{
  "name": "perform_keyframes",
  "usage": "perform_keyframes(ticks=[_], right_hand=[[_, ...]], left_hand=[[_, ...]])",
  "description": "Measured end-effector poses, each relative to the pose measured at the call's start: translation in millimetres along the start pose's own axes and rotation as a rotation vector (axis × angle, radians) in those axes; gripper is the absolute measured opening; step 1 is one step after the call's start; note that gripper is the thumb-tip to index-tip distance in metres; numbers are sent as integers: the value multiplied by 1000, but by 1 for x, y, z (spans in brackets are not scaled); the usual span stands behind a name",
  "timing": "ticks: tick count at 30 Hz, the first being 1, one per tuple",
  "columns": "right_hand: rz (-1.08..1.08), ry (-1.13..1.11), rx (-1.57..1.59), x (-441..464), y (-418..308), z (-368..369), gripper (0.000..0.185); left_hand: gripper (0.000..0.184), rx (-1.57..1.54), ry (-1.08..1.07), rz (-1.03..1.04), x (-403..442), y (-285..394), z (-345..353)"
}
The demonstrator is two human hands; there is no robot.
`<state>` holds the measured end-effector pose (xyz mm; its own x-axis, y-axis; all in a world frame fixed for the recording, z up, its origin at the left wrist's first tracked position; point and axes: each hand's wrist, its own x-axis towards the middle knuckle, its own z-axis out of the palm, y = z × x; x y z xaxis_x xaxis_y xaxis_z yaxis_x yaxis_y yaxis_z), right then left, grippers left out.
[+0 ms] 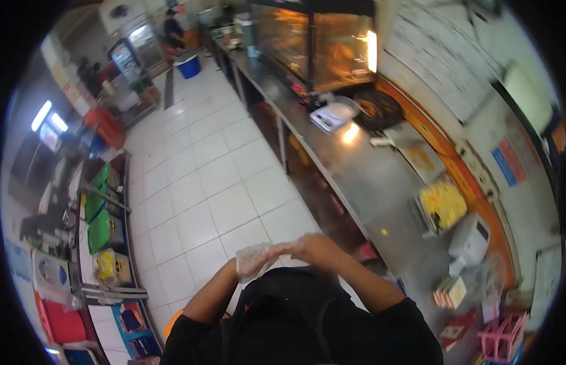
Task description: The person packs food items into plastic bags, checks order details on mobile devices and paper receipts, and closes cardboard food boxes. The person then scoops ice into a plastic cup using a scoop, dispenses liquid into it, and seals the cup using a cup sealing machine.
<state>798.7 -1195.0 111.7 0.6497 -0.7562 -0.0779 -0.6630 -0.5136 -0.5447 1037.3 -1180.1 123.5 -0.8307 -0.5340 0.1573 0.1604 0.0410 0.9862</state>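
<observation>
In front of my chest, my left hand (pixel 256 258) is covered by a clear, crinkled plastic glove (pixel 249 263). Its fingers stretch out to the right. My right hand (pixel 316 250) meets them at the tips, its fingers closed on the end of the glove. Slight blur hides the exact fingertips. Both hands are above the white tiled floor (pixel 234 207), to the left of the steel counter (pixel 374 201).
On the counter are a tray of yellow food (pixel 442 204), a white scale (pixel 330 118), a dark round pan (pixel 377 109) and a striped carton (pixel 450 293). A lit glass cabinet (pixel 340 52) stands farther back. Green-lidded bins (pixel 100 231) line the left; a blue tub (pixel 188 67) sits ahead.
</observation>
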Motion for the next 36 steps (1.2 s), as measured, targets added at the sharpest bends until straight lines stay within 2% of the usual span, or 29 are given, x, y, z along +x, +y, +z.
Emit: perform_keyframes(ticks=[1, 2, 3, 5, 7, 8, 9, 10, 12, 13, 14, 15, 17, 18, 19, 20, 21, 22, 23, 24, 25, 26, 28, 30, 33, 35, 36], right_hand=[[-38, -21, -17, 29, -7, -2, 24], [-182, -62, -95, 57, -9, -5, 24], [-328, -101, -170, 82, -10, -3, 25], [-446, 306, 58, 142, 25, 23, 31], [6, 391, 539, 203, 47, 24, 40], [-27, 337, 836, 240, 53, 12, 47], [33, 275, 1067, 274, 42, 2, 41], [48, 30, 1250, 306, 29, 1, 47], [-376, -446, 1162, 369, -24, -10, 50], [-357, -754, 1034, 400, -40, -2, 54], [-503, -1002, 1148, 431, -83, 8, 56], [-389, -1321, 1032, 461, -103, 23, 52], [-330, -1464, 824, 502, -189, 48, 51], [-427, -1551, 689, 529, -211, 80, 53], [-523, -1627, 553, 559, -232, 127, 56], [-514, -1615, 286, 584, -251, 175, 53], [-516, -1576, 25, 607, -272, 221, 51], [-801, -1446, -201, 628, -293, 260, 51], [-756, -1373, -701, 642, -334, 289, 50], [-1003, -1391, -885, 670, -336, 353, 60], [-1058, -1374, -953, 695, -357, 393, 60], [-1059, -1370, -948, 711, -386, 415, 61], [-1072, -1415, -874, 738, -438, 439, 62], [-1082, -1553, -740, 753, -494, 432, 63], [-963, -1971, -362, 778, -589, 398, 65], [-806, -2297, -40, 810, -651, 384, 67], [-741, -2412, 131, 831, -681, 385, 68]], left_hand=[[89, -84, 33, -49, -17, 4, -23], [86, -179, 2, -105, -23, 41, -38], [86, -174, 47, -95, -40, 42, -64], [75, -228, 202, -108, -85, 28, -120], [65, -286, 409, -105, -138, 8, -166], [65, -284, 516, -84, -158, 1, -185], [62, -220, 578, -221, -176, -3, -206], [58, -175, 657, -363, -196, -10, -219], [62, -2, 689, -531, -226, -65, -244], [65, 151, 712, -668, -245, -103, -253], [68, 296, 708, -819, -261, -126, -262], [68, 276, 796, -821, -273, -122, -273], [66, 539, 926, -1153, -303, -109, -305], [66, 525, 981, -1160, -324, -102, -321], [65, 608, 1243, -1046, -351, -94, -337], [64, 698, 1498, -917, -380, -84, -354], [63, 750, 1569, -875, -408, -65, -370], [63, 762, 1618, -888, -441, -45, -385], [63, 852, 1667, -808, -472, -26, -393], [64, 930, 1699, -726, -494, -11, -392], [66, 945, 1644, -747, -522, 17, -391], [66, 939, 1670, -755, -558, 24, -390], [63, 718, 1858, -520, -629, 34, -379], [57, 769, 2048, -579, -695, 45, -350], [55, 604, 2313, -693, -774, 74, -303], [53, 345, 2462, -704, -813, 106, -282], [52, 332, 2505, -692, -840, 108, -271]])
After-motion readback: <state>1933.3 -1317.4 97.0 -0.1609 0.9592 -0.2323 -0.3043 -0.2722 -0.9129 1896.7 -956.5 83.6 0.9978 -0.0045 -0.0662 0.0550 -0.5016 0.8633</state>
